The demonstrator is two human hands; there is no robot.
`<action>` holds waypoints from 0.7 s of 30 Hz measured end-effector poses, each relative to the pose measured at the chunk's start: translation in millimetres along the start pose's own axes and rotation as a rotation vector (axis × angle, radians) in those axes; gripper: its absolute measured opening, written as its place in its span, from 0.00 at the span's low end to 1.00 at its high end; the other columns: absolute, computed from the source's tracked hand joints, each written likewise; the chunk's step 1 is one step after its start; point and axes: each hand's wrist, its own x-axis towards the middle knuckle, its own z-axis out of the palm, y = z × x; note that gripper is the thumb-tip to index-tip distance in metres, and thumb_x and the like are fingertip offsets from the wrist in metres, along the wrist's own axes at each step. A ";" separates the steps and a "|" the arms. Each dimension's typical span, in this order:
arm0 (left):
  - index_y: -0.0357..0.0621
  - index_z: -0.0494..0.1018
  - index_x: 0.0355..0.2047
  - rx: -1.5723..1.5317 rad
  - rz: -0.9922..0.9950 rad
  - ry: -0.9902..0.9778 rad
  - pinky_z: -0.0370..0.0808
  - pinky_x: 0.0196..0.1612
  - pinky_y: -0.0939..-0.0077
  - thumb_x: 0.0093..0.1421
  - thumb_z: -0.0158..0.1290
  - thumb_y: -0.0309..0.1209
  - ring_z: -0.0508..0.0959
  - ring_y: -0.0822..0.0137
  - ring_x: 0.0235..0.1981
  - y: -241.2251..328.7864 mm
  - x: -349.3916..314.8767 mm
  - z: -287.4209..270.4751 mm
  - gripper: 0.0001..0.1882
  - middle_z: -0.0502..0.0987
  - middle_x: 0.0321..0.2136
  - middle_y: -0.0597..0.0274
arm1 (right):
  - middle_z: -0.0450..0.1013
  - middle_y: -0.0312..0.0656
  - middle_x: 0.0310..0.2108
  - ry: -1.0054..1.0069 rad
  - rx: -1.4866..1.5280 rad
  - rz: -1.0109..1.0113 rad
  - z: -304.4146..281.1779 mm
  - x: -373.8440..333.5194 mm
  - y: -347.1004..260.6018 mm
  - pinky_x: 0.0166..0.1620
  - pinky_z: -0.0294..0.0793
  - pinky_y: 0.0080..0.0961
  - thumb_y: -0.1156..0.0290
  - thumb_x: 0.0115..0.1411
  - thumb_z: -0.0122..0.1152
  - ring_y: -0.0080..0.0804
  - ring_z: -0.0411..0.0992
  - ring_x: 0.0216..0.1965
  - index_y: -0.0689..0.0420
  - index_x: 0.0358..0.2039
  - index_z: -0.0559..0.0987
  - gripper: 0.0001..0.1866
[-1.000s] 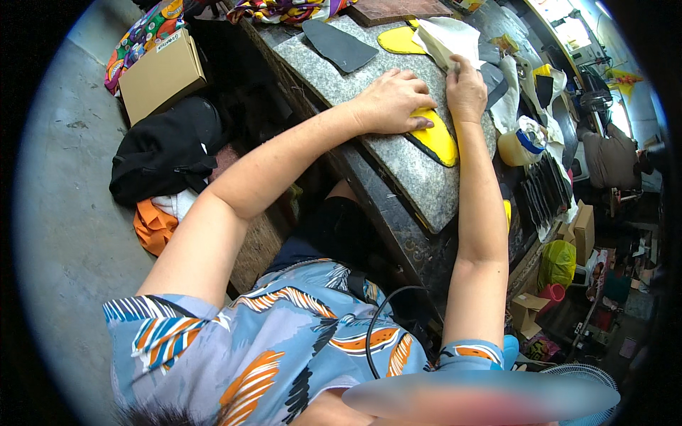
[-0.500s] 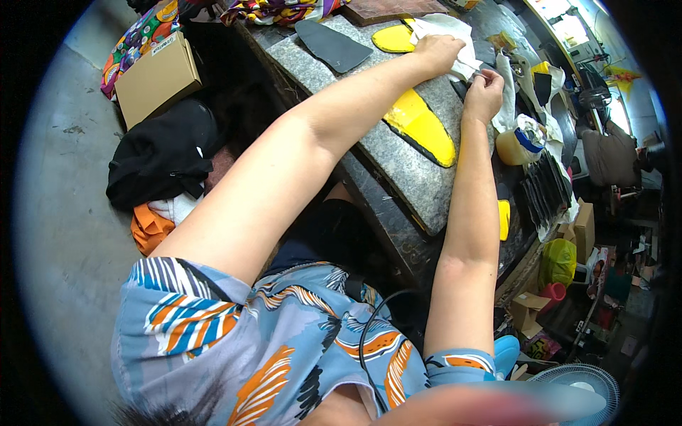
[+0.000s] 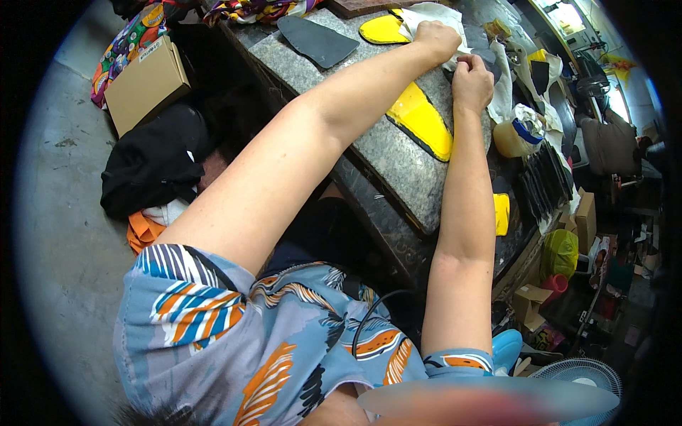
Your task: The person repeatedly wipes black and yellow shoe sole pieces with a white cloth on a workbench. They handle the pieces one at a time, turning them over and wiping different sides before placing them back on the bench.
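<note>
Both hands at the white sheet, the yellow piece lying loose on the slab

The white sheet lies, creased, at the far right of the grey slab. The left hand is over it with fingers curled under; that posture suggests a hold on the sheet, but the fingertips are hidden, so I cannot tell whether they grip it. The right hand is by the sheet's near corner, fingers bent inward; what they pinch, if anything, cannot be made out.

Nearer the body, the large yellow piece lies flat on the slab between the forearms, with no hand on it. Its far end disappears behind the left forearm. The slab presumably serves as a firm, level base on the dark counter. A second yellow piece is partly covered by the sheet, and a dark grey piece lies to its left, probably set aside within reach.

Beyond the right forearm, a third yellow piece is partly blocked from sight. The blue-rimmed jar stands close by, perhaps for easy reach; its contents are unclear. Black pieces overlap in a row near it, likely to save room.
</note>
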 end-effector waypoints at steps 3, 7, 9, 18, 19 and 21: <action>0.52 0.82 0.35 -0.132 -0.082 0.078 0.78 0.43 0.59 0.56 0.53 0.35 0.82 0.55 0.43 -1.8 -2.8 1.5 0.10 0.83 0.38 0.59 | 0.79 0.44 0.35 -0.025 0.053 0.001 5.2 0.4 -0.7 0.47 0.74 0.40 0.63 0.55 0.55 0.45 0.75 0.45 0.43 0.37 0.83 0.11; 0.49 0.81 0.34 -0.257 -0.221 0.543 0.78 0.42 0.59 0.55 0.54 0.35 0.82 0.55 0.41 -5.2 7.4 -13.1 0.10 0.82 0.38 0.57 | 0.78 0.48 0.44 -0.125 -0.040 0.046 5.6 3.3 -3.7 0.53 0.71 0.39 0.61 0.56 0.52 0.47 0.73 0.49 0.45 0.50 0.79 0.20; 0.43 0.76 0.40 -0.476 -0.304 0.493 0.75 0.44 0.59 0.55 0.57 0.38 0.78 0.49 0.43 -13.9 18.5 -33.4 0.15 0.78 0.40 0.47 | 0.76 0.50 0.50 -0.269 -0.158 0.091 4.0 4.9 -4.7 0.56 0.70 0.40 0.60 0.58 0.50 0.49 0.73 0.52 0.44 0.57 0.76 0.25; 0.37 0.75 0.40 -0.815 0.156 0.858 0.72 0.44 0.59 0.54 0.55 0.24 0.76 0.46 0.39 -25.0 7.3 -163.8 0.12 0.76 0.30 0.47 | 0.79 0.48 0.44 -0.205 -0.083 0.141 1.1 4.0 -7.2 0.53 0.72 0.40 0.59 0.58 0.53 0.47 0.75 0.49 0.42 0.57 0.75 0.24; 0.37 0.75 0.42 -0.914 0.227 0.764 0.73 0.44 0.59 0.53 0.56 0.25 0.76 0.45 0.39 -20.1 -10.0 -167.4 0.14 0.76 0.30 0.47 | 0.80 0.45 0.43 -0.173 -0.053 0.136 0.3 3.2 -7.3 0.51 0.73 0.40 0.61 0.57 0.55 0.46 0.76 0.46 0.42 0.55 0.76 0.23; 0.40 0.77 0.40 -0.854 0.362 0.595 0.76 0.41 0.62 0.52 0.58 0.28 0.79 0.50 0.36 -18.3 -45.4 -174.5 0.14 0.78 0.31 0.49 | 0.80 0.44 0.43 -0.125 0.011 0.066 -1.1 1.3 -6.6 0.51 0.73 0.39 0.61 0.57 0.55 0.45 0.76 0.46 0.42 0.54 0.77 0.22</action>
